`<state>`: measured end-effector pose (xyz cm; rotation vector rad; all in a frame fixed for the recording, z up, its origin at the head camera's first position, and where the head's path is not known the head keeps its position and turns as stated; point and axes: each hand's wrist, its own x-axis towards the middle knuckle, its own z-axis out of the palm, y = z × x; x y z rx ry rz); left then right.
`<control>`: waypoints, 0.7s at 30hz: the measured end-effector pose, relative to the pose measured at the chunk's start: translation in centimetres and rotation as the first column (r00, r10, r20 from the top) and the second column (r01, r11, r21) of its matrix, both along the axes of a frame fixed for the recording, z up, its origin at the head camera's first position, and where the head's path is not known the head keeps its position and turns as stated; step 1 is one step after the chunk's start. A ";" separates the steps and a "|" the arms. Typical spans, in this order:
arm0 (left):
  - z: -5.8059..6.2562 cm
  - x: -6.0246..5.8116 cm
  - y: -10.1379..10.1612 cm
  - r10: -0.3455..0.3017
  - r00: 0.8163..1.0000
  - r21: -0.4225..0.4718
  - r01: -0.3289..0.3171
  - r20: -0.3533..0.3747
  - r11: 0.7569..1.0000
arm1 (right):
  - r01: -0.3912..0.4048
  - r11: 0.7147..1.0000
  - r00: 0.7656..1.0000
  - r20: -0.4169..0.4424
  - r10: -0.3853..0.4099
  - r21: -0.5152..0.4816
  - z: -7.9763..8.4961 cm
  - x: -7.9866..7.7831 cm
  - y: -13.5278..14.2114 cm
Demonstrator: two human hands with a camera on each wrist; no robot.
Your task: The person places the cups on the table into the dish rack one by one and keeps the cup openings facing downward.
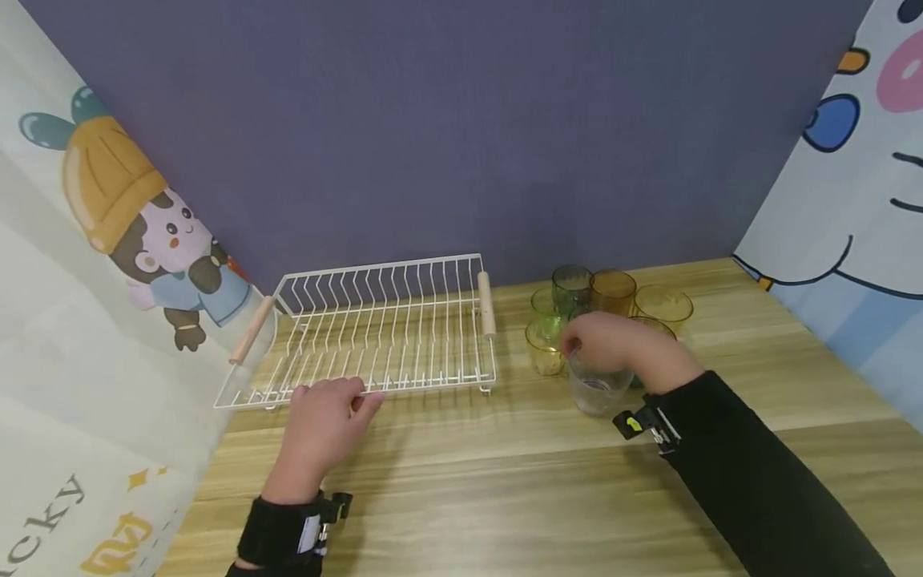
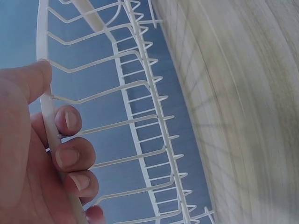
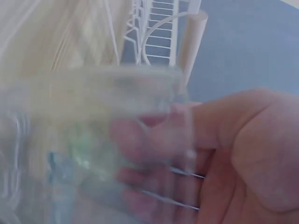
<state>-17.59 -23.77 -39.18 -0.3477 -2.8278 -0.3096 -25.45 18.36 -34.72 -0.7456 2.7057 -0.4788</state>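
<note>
A white wire dish rack [image 1: 425, 387] with light wooden handles stands on the table at left of centre. My left hand [image 1: 324, 425] grips its front rail; in the left wrist view the fingers [image 2: 74, 157] curl round the white bar. Off to the right, my right hand [image 1: 613, 343] holds a clear glass [image 1: 594, 394] near its rim. That glass [image 3: 107, 93] is blurred in the right wrist view, with fingertips showing through it. Close behind the hand are tinted glasses, among them a yellow glass [image 1: 542, 353], a dark green glass [image 1: 571, 287] and an amber glass [image 1: 613, 290].
A wood-grain table [image 1: 461, 481] carries everything. Behind it rises a dark blue-grey panel [image 1: 461, 136]. Cartoon-printed cloth [image 1: 65, 320] flanks the left side, and another printed sheet [image 1: 815, 232] the right. A pale yellow glass [image 1: 663, 304] stands at the cluster's right edge.
</note>
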 end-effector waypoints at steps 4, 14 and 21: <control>0.0 0.0 0.1 0.005 1.000 0.001 -0.005 0.003 1.000 | 0.007 0.999 0.999 -0.031 -0.008 -0.035 -0.8 0.4 0.1; 0.1 -0.1 0.2 0.009 1.000 0.003 -0.009 -0.021 1.000 | 0.013 0.999 0.998 -0.054 -0.015 -0.030 -1.8 1.1 -0.2; -0.3 0.0 0.1 0.017 1.000 -0.004 -0.017 0.007 1.000 | 0.018 0.999 0.995 -0.098 -0.021 -0.037 -2.7 1.8 -0.4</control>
